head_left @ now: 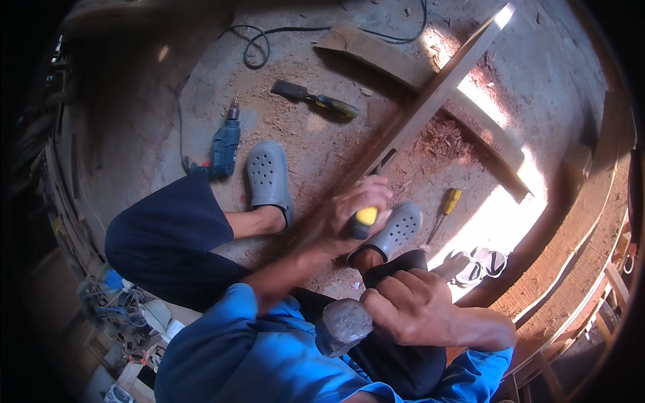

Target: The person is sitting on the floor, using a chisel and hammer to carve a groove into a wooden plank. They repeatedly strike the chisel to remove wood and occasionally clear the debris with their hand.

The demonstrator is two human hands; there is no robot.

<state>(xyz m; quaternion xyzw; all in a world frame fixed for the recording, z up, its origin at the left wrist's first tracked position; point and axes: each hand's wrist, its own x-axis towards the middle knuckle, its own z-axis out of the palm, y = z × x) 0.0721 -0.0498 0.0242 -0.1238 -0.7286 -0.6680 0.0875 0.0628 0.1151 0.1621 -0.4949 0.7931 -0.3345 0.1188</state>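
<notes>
My left hand (356, 208) is closed around the yellow and black handle of a chisel (365, 217). The chisel's blade points away from me, against a long wooden beam (437, 94) that slants from between my feet to the far right. Whether its tip is in the wood I cannot tell. Closer to my body, my right hand (416, 305) grips a hammer, mostly hidden by the fist; its heavy grey metal head (346, 324) is raised to the left of the fist, apart from the chisel.
A board (383, 57) crosses under the beam. On the floor lie a wide chisel (316, 99), a blue corded drill (225, 144), a yellow-handled screwdriver (450, 201) and wood shavings (440, 141). Sandals (480, 265) and large timber (571, 269) are at right.
</notes>
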